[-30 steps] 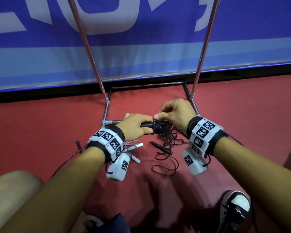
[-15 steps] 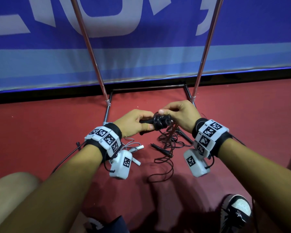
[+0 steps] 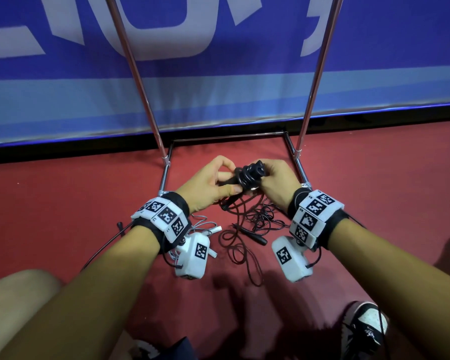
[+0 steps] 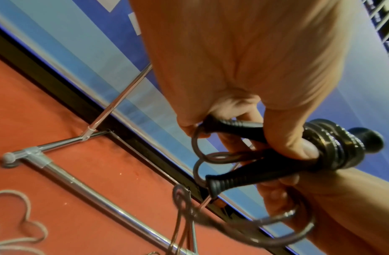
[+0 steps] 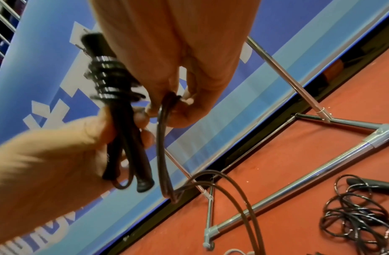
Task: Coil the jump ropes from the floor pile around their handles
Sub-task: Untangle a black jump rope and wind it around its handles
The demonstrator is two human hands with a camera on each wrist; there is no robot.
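Note:
My left hand (image 3: 208, 181) grips the two black handles (image 4: 250, 165) of a jump rope side by side, with several turns of black rope (image 4: 339, 146) wound round their far end. My right hand (image 3: 273, 181) pinches a doubled length of the same rope (image 5: 165, 120) just beside the handles (image 5: 126, 138). The slack rope (image 3: 234, 237) hangs from the hands down to the red floor. A second black jump rope (image 5: 359, 215) lies tangled on the floor with one handle (image 3: 255, 236) showing.
A chrome rack's base bars (image 3: 164, 178) and two slanted poles (image 3: 138, 74) stand on the red floor (image 3: 63, 193) in front of a blue banner (image 3: 218, 87). A grey-white rope (image 3: 205, 227) lies under my left wrist. My shoe (image 3: 364, 331) is at lower right.
Both hands have risen a little with the handles. The coil round the handles has grown, and less slack rope lies on the floor.

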